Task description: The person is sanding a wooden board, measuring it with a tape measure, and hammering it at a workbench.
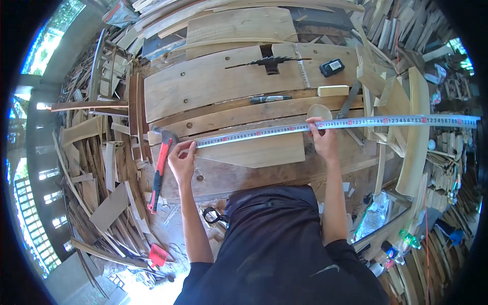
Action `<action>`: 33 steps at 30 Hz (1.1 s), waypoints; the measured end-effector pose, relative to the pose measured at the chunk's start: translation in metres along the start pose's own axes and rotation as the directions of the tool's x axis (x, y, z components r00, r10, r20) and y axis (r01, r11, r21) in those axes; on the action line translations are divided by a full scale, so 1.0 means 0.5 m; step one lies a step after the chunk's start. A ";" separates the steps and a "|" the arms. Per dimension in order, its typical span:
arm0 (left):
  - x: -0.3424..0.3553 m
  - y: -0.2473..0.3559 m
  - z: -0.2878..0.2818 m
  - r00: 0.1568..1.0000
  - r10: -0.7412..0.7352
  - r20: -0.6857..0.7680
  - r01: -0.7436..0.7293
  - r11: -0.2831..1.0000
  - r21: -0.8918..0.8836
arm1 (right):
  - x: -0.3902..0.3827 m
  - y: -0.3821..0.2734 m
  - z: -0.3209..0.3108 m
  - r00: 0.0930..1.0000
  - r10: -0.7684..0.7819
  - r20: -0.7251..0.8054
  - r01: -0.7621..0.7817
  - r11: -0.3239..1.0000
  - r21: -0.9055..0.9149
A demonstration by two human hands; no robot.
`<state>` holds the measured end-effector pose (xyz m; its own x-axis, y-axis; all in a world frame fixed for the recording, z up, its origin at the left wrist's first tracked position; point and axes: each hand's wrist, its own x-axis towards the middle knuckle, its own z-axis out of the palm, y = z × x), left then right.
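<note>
My left hand (182,160) pinches the left end of a long measuring tape (391,121), which lies across a pale board (254,152) with an angled lower edge. My right hand (324,140) grips the tape farther right, just below a rounded wooden piece (318,112); the tape runs on to the right rim. Left of my left hand lies a hammer (163,157) with a red and black handle. Above the tape are a dark marker (269,99), a small pale wooden block (332,91) and a small black device (332,67) on the plank bench (183,89).
Dark saw-toothed metal strips (239,64) lie across a cutout in the back plank. Stacked scrap wood (91,168) fills the left side, with a red dustpan (157,254) low down. Angled wooden pieces (412,132) and a silver bag (373,216) stand at the right.
</note>
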<state>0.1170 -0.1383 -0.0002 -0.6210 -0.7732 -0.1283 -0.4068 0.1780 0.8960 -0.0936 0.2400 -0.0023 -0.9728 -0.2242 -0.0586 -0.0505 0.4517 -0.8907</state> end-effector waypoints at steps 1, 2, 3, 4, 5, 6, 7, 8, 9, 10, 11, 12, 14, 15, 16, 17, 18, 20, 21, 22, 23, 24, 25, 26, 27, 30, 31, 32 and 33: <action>-0.005 -0.003 -0.001 1.000 -0.016 -0.006 0.016 1.000 -0.009 | -0.002 -0.008 0.000 1.000 0.022 0.004 -0.022 1.000 0.001; -0.011 -0.005 -0.004 0.999 -0.032 -0.013 0.032 0.999 -0.018 | -0.005 -0.011 0.003 1.000 0.021 -0.002 -0.021 1.000 0.001; -0.015 -0.006 -0.008 0.999 -0.036 -0.013 0.036 0.999 -0.019 | -0.009 -0.015 0.007 1.000 0.030 -0.008 -0.030 1.000 -0.005; -0.019 -0.010 -0.012 0.999 -0.032 -0.012 0.032 0.999 -0.021 | -0.012 -0.014 0.005 0.999 0.040 -0.011 -0.040 0.999 -0.012; -0.021 -0.012 -0.016 0.998 -0.059 -0.019 0.059 0.998 -0.013 | -0.013 -0.009 0.007 0.999 0.034 -0.008 -0.033 0.999 0.021; -0.022 -0.014 -0.020 0.996 -0.086 -0.028 0.086 0.996 -0.004 | -0.015 -0.007 0.004 0.999 0.030 -0.012 -0.030 0.999 0.023; -0.026 -0.014 -0.021 0.996 -0.091 -0.023 0.091 0.996 0.019 | -0.022 -0.002 0.002 0.999 0.043 -0.006 -0.043 0.998 0.035; -0.028 -0.014 -0.018 0.995 -0.096 -0.016 0.097 0.995 0.019 | -0.030 0.001 0.000 0.998 0.056 0.002 -0.056 0.997 0.047; -0.031 -0.014 -0.018 0.995 -0.100 0.003 0.099 0.994 0.039 | -0.036 0.006 -0.005 0.998 0.064 0.000 -0.063 0.997 0.042; -0.035 -0.012 -0.020 0.995 -0.098 0.015 0.097 0.994 0.059 | -0.041 0.010 -0.011 0.998 0.058 0.009 -0.059 0.996 0.062; -0.040 -0.013 -0.023 0.995 -0.099 0.015 0.098 0.993 0.061 | -0.047 0.014 -0.017 0.998 0.054 0.017 -0.055 0.995 0.082; -0.048 -0.013 -0.027 0.996 -0.090 0.024 0.089 0.995 0.053 | -0.057 0.019 -0.023 0.995 0.097 0.039 -0.101 0.989 0.108; -0.055 -0.017 -0.033 0.996 -0.083 0.026 0.082 0.995 0.050 | -0.081 0.022 -0.024 0.994 0.098 0.039 -0.102 0.987 0.126; -0.060 -0.021 -0.030 0.994 -0.107 0.019 0.106 0.994 0.037 | -0.093 0.025 -0.025 0.994 0.098 0.037 -0.103 0.984 0.142; -0.063 -0.018 -0.027 0.991 -0.130 0.015 0.129 0.991 0.025 | -0.103 0.027 -0.034 0.992 0.110 0.060 -0.115 0.990 0.087; -0.064 -0.016 -0.024 0.991 -0.132 0.013 0.131 0.991 0.018 | -0.111 0.031 -0.033 0.991 0.116 0.062 -0.121 0.989 0.088; -0.060 -0.014 -0.022 0.991 -0.135 0.015 0.134 0.991 0.023 | -0.118 0.036 -0.030 0.994 0.107 0.037 -0.110 0.989 0.098; -0.058 -0.014 -0.016 0.995 -0.100 -0.001 0.100 0.995 0.003 | -0.127 0.027 -0.030 0.994 0.105 0.016 -0.106 0.989 0.104; -0.059 -0.013 -0.021 0.996 -0.090 -0.008 0.090 0.995 0.032 | -0.130 0.023 -0.028 0.993 0.113 0.019 -0.114 0.989 0.095; -0.061 -0.007 -0.020 0.996 -0.094 -0.007 0.095 0.995 0.042 | -0.133 0.016 -0.030 0.992 0.123 0.017 -0.124 0.989 0.084; -0.064 0.000 -0.021 0.995 -0.099 -0.006 0.099 0.994 0.051 | -0.140 0.012 -0.033 0.991 0.131 0.013 -0.131 0.988 0.080; -0.070 0.005 -0.022 0.995 -0.098 0.002 0.097 0.994 0.059 | -0.147 0.008 -0.036 0.992 0.123 0.013 -0.123 0.989 0.085; -0.074 0.002 -0.025 0.995 -0.098 0.003 0.098 0.993 0.062 | -0.152 0.003 -0.036 0.994 0.110 0.018 -0.111 0.989 0.096; -0.079 0.000 -0.026 0.994 -0.108 -0.007 0.109 0.993 0.047 | -0.159 -0.001 -0.038 0.994 0.112 0.018 -0.113 0.989 0.097; -0.082 -0.003 -0.026 0.993 -0.118 -0.016 0.119 0.992 0.032 | -0.170 -0.004 -0.041 0.992 0.128 0.018 -0.130 0.986 0.108; -0.087 -0.009 -0.016 0.994 -0.098 -0.057 0.099 0.995 0.009 | -0.197 0.002 -0.043 0.989 0.149 0.020 -0.150 0.980 0.133; -0.086 -0.010 -0.016 0.994 -0.099 -0.055 0.100 0.995 0.011 | -0.205 0.003 -0.043 0.983 0.180 0.027 -0.182 0.976 0.118; -0.085 -0.012 -0.016 0.994 -0.103 -0.047 0.104 0.995 0.003 | -0.212 0.004 -0.043 0.977 0.210 0.034 -0.212 0.972 0.103; -0.083 -0.013 -0.017 0.993 -0.108 -0.039 0.108 0.994 -0.005 | -0.220 0.006 -0.041 0.977 0.212 0.034 -0.215 0.971 0.104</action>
<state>0.1510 -0.1125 0.0027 -0.5467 -0.8112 -0.2075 -0.4682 0.0908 0.8789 0.0083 0.2836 0.0110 -0.9531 -0.1523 -0.2614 0.1832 0.3972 -0.8993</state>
